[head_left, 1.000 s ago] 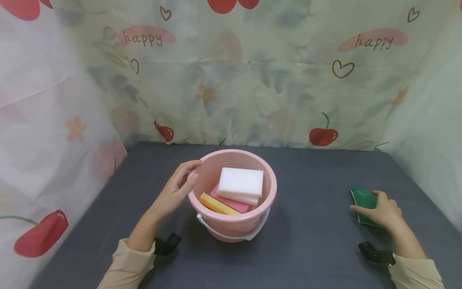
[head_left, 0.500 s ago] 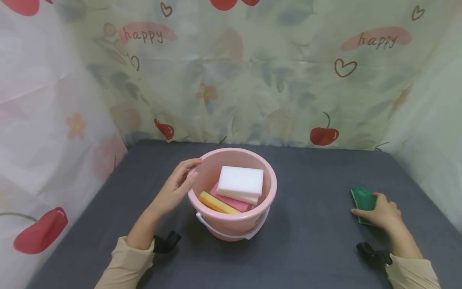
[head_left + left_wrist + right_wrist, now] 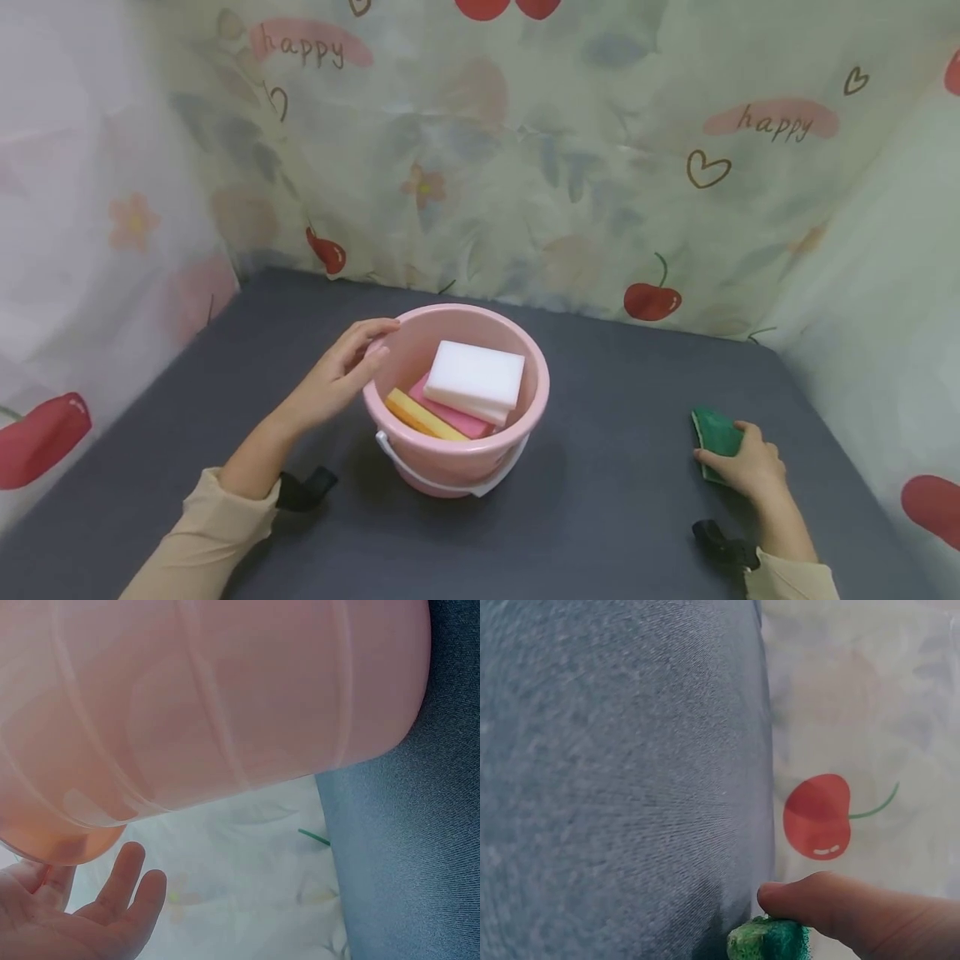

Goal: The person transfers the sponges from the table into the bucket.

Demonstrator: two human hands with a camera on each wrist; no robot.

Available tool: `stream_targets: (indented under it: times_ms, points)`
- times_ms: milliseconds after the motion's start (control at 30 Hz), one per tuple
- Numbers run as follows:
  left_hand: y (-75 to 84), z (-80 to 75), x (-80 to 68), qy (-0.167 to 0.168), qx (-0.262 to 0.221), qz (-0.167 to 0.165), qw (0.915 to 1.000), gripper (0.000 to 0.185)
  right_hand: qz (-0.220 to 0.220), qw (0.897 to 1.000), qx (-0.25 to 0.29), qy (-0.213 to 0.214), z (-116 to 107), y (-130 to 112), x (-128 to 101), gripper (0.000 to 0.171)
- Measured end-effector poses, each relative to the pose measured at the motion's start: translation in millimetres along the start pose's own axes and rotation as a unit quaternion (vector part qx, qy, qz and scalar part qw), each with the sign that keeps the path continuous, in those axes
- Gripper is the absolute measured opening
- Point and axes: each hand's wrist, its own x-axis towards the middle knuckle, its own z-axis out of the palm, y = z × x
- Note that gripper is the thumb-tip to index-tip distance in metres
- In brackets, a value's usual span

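Observation:
A pink bucket [image 3: 465, 462] with a white handle [image 3: 450, 487] stands on the dark table, holding a white sponge [image 3: 476, 372], a pink sponge [image 3: 471, 423] and a yellow sponge [image 3: 423, 414]. My left hand [image 3: 333, 379] rests at the bucket's left rim, thumb and fingertips against it. In the left wrist view its fingers [image 3: 124, 881] are relaxed, some of them off the bucket wall [image 3: 225, 690]. Far to the right, my right hand [image 3: 756, 465] pinches a green scouring sponge [image 3: 716, 433] between thumb and fingers at the tabletop. Only the sponge's end [image 3: 769, 939] shows in the right wrist view.
The dark cloth-covered table [image 3: 600, 500] lies under everything. Cherry-printed curtains [image 3: 525, 167] close off the back and both sides. A black strap [image 3: 306, 490] is on the left wrist and another black strap [image 3: 723, 546] on the right.
The head view has tilted and turned, shifting the whole scene in the picture. The right hand has squeezed the green sponge so that it bends. The left hand keeps its place at the bucket.

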Motion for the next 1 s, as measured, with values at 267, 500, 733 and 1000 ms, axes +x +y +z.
stream_targets:
  times_ms: [267, 500, 733, 1000]
  points:
    - [-1.9, -1.2, 5.0, -0.01, -0.005, 0.01, 0.9999, 0.04, -0.005, 1.0, 0.009, 0.004, -2, -4, -7, 0.095]
    - [-0.6, 5.3, 3.2, -0.001, -0.007, -0.002, 1.0, 0.04, -0.033, 0.999, 0.0, 0.015, -16, -8, -7, 0.093]
    - [0.5, 5.3, 1.4, 0.003, -0.01, -0.013, 0.9999, 0.04, -0.054, 0.998, 0.001, 0.033, -21, -17, -8, 0.092]
    - [2.3, 0.3, 2.0, -0.002, -0.004, -0.023, 0.9997, 0.04, -0.074, 0.995, 0.013, 0.058, -21, -31, -13, 0.091]
